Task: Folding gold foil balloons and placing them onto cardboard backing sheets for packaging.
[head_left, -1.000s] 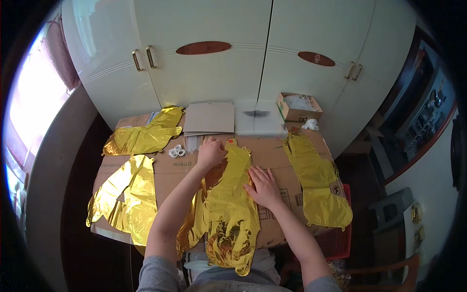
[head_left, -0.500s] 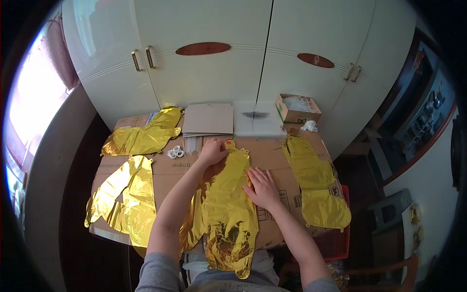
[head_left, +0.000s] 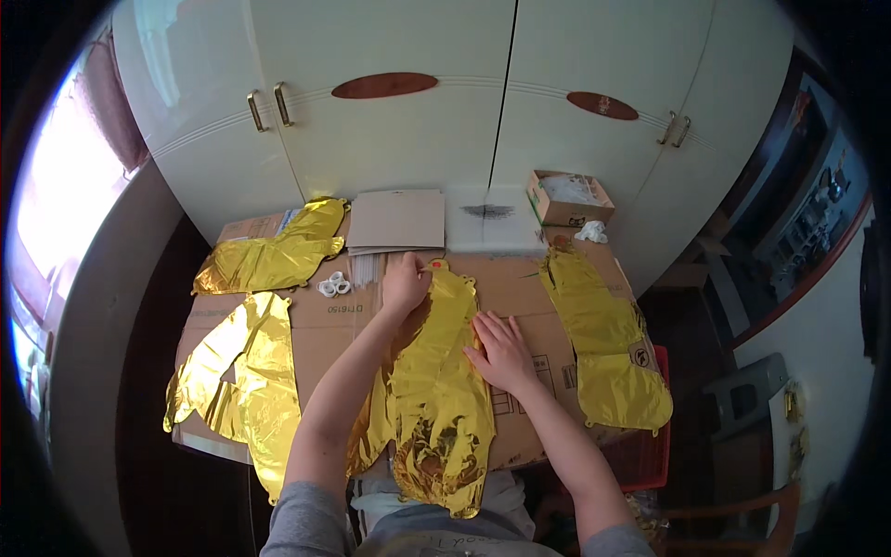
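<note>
A flat gold foil balloon (head_left: 436,362) lies lengthwise in front of me, its lower end hanging over the table's near edge. At its far end is a small tab with a red spot. My left hand (head_left: 406,283) is closed in a pinch beside that tab; something thin seems to show at the fingertips, but I cannot make out what. My right hand (head_left: 503,351) rests with fingers stretched out, its fingertips on the balloon's right edge and the palm over the cardboard. Clear thin straws (head_left: 366,270) lie just beyond my left hand.
More gold foil balloons lie at the near left (head_left: 264,353), far left (head_left: 278,251) and right (head_left: 603,343) on the cardboard-covered table (head_left: 327,348). White tape rolls (head_left: 334,285), stacked cardboard sheets (head_left: 397,219), a white slab (head_left: 492,223), a small box (head_left: 571,197) and crumpled white tissue (head_left: 591,232) sit farther back.
My left hand has turned slightly and its fingers have drawn up beside the tab. My right hand stays flat at the balloon's edge. The whole view has shifted a little.
</note>
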The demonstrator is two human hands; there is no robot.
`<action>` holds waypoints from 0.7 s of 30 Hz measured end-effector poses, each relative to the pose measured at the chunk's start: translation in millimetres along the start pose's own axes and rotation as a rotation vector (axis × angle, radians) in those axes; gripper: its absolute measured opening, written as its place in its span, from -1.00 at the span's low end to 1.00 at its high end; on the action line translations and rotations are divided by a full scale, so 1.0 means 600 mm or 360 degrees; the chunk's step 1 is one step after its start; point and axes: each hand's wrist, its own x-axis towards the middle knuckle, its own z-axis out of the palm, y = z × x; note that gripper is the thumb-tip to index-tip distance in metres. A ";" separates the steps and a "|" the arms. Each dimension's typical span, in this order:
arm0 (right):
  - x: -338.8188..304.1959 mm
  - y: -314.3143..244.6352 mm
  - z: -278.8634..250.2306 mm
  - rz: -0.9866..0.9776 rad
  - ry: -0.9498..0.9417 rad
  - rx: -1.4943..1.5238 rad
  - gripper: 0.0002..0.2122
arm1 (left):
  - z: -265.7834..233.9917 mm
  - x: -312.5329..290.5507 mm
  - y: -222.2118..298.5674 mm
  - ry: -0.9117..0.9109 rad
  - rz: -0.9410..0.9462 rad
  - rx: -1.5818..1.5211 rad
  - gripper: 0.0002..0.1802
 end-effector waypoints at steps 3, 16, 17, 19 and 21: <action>0.000 0.009 0.003 0.0023 -0.0021 -0.0015 -0.42 | -0.024 -0.019 0.006 0.0015 0.0177 0.0238 -0.54; -0.001 -0.001 -0.002 0.0003 -0.0017 0.0011 -0.42 | -0.267 -0.292 0.010 -0.1005 -0.1253 -0.1690 -0.36; -0.002 0.000 0.002 -0.0006 -0.0012 -0.0011 -0.43 | -0.266 -0.292 0.011 -0.1019 -0.1309 -0.1721 -0.38; -0.002 0.000 0.003 -0.0013 -0.0019 -0.0024 -0.43 | -0.268 -0.287 0.021 -0.1039 -0.1393 -0.1810 -0.37; -0.002 0.002 0.005 -0.0021 -0.0020 -0.0039 -0.43 | -0.264 -0.288 0.025 -0.1070 -0.1450 -0.1864 -0.37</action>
